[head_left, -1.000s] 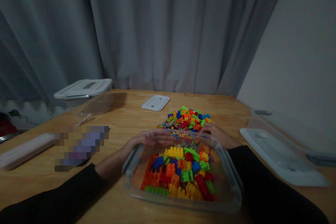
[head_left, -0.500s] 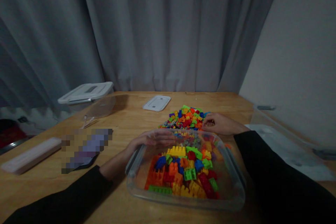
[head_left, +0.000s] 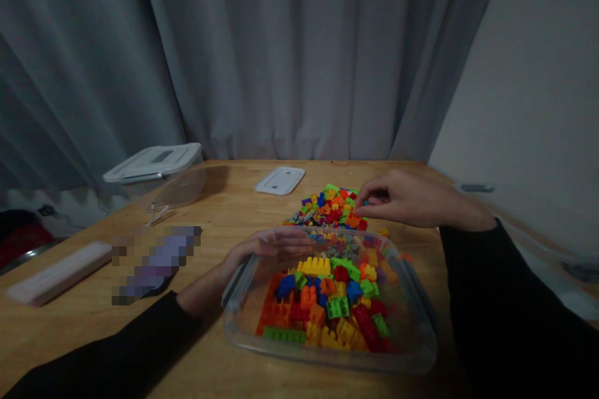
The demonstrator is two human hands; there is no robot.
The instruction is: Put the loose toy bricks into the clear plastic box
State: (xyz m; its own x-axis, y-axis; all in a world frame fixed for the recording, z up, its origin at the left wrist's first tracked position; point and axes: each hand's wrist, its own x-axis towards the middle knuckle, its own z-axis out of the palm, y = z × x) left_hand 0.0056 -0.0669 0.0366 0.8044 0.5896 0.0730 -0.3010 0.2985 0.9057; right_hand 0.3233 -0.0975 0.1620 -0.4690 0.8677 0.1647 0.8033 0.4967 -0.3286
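Observation:
A clear plastic box (head_left: 327, 358) stands in front of me, with toy building bricks (head_left: 337, 308) in yellow, red, green, blue and orange inside. My left hand (head_left: 269, 246) lies along the far left corner of this box, fingers stretched out and partly seen through the plastic wall. Behind the box is a loose heap of smaller bricks (head_left: 327, 209). Over the right side of that heap is my right hand (head_left: 397, 199), thumb and fingertips pinched together just above an orange brick (head_left: 353, 220). Whatever the fingertips hold, if anything, is too small to make out.
A white lid (head_left: 281, 181) lies beyond the heap. At the back left stands a lidded clear box (head_left: 161, 177). A pale long case (head_left: 60, 271) and a pixelated flat item (head_left: 156, 262) lie on the left. Another clear container (head_left: 519, 218) is at the right, partly behind my sleeve.
My right hand has risen a little and come across the right side of the heap, its wrist now higher and further right. My left hand and the box stay in place.

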